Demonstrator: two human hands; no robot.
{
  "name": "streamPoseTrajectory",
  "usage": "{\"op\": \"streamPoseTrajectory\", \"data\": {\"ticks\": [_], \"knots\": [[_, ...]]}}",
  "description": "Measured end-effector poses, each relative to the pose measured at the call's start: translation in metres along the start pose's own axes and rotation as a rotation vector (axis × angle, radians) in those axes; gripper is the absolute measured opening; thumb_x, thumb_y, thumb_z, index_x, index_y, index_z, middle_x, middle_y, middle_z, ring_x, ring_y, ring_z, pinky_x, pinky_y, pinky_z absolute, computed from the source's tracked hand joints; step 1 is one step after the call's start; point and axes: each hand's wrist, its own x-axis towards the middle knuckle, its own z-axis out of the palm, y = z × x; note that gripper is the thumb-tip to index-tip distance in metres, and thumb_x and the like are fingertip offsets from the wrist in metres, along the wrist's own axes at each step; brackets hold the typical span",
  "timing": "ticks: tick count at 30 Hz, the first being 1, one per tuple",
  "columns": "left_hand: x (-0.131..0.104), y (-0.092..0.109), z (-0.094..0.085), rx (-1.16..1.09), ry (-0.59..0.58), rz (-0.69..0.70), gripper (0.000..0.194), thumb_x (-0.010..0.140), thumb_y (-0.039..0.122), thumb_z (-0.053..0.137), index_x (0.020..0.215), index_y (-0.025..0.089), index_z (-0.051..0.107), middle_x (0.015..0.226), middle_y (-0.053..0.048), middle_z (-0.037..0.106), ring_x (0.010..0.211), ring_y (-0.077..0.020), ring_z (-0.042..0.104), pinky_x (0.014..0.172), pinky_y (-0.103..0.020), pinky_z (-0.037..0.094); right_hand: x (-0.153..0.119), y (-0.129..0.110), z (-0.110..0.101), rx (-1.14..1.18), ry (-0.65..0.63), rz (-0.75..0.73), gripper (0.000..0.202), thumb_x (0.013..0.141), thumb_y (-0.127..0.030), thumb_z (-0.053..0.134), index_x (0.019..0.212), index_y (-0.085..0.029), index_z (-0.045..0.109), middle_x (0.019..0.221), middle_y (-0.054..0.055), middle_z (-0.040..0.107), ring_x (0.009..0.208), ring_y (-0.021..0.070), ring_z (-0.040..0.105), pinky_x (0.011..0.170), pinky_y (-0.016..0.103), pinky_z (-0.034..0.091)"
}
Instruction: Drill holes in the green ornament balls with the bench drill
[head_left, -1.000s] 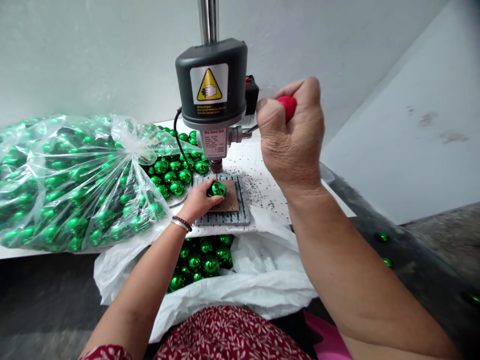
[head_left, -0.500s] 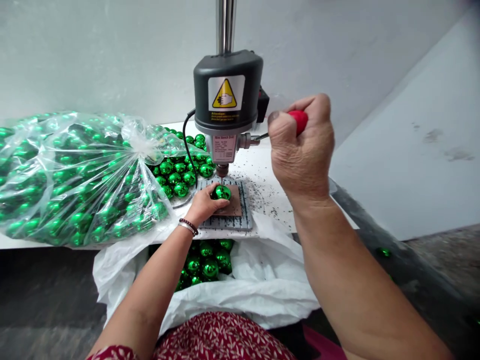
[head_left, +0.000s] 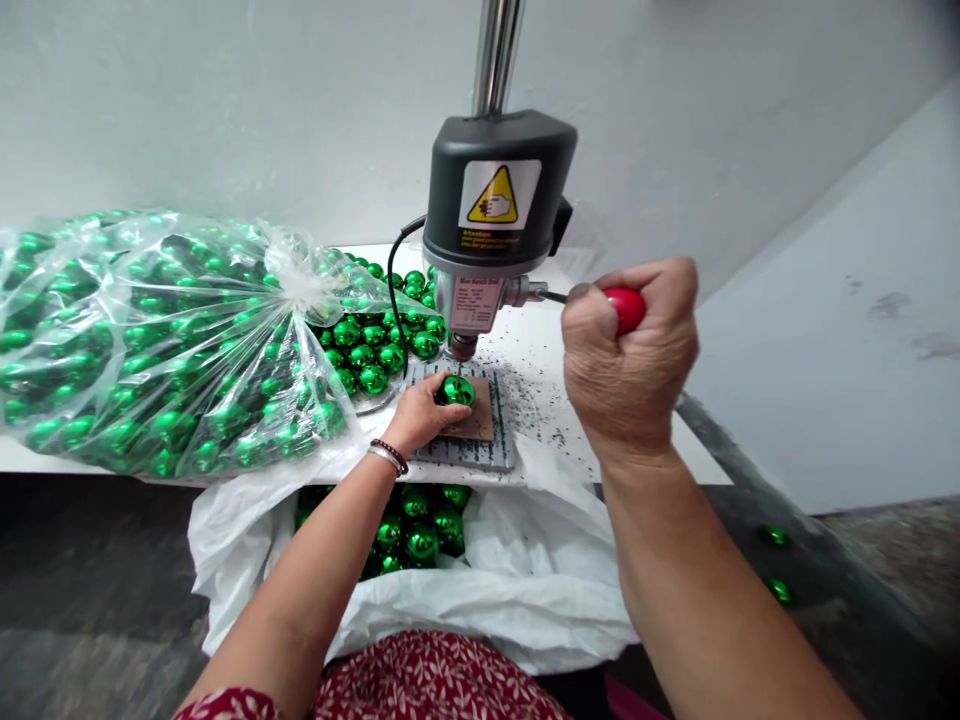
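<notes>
With thumb and fingers, my left hand (head_left: 421,412) grips a shiny green bauble (head_left: 456,392) on a brown board (head_left: 482,420) that lies on the grey drill base (head_left: 504,452). Right above the bauble is the thin bit of a small bench drill (head_left: 501,195); I cannot tell how deep the bit is in it. My right hand (head_left: 630,355) is wrapped round the feed lever, whose red knob (head_left: 625,309) shows between thumb and fingers.
A clear plastic bag (head_left: 172,350) full of green baubles lies at left on the white table (head_left: 544,350). Dark shavings (head_left: 534,395) litter the tabletop. Below the edge, a white sack (head_left: 525,590) holds more baubles. Two baubles (head_left: 778,590) lie on the floor at right.
My right hand has swung lower with the lever's knob. The left hand still holds the bauble under the drill. The whole view has shifted and tilted slightly.
</notes>
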Motion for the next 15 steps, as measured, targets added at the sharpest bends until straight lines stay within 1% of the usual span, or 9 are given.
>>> {"op": "streamPoseTrajectory", "data": {"ticks": [6, 10, 15], "knots": [[-0.002, 0.002, 0.000, 0.028, 0.010, 0.007, 0.061, 0.071, 0.027, 0.076, 0.130, 0.017, 0.062, 0.117, -0.005, 0.071, 0.110, -0.0230, 0.065, 0.101, -0.032, 0.047, -0.012, 0.003, 0.002, -0.049, 0.090, -0.034, 0.011, 0.082, -0.030, 0.050, 0.080, -0.020, 0.046, 0.070, -0.004, 0.049, 0.060, 0.0053, 0.044, 0.061, 0.022, 0.041], [-0.002, 0.002, -0.001, 0.033, 0.006, 0.019, 0.057, 0.071, 0.030, 0.075, 0.126, 0.019, 0.064, 0.111, -0.003, 0.072, 0.105, -0.0229, 0.066, 0.096, -0.032, 0.049, -0.018, 0.004, 0.003, -0.035, 0.100, -0.025, 0.012, 0.080, -0.031, 0.052, 0.079, -0.020, 0.047, 0.068, -0.003, 0.052, 0.059, 0.0059, 0.046, 0.060, 0.022, 0.042], [-0.003, 0.002, -0.001, 0.035, 0.010, 0.033, 0.054, 0.071, 0.030, 0.075, 0.122, 0.018, 0.065, 0.106, -0.003, 0.072, 0.099, -0.0223, 0.066, 0.090, -0.030, 0.050, -0.026, 0.009, 0.005, -0.009, 0.125, -0.021, 0.013, 0.081, -0.032, 0.054, 0.079, -0.020, 0.048, 0.070, -0.002, 0.053, 0.061, 0.0062, 0.048, 0.061, 0.021, 0.041]]}}
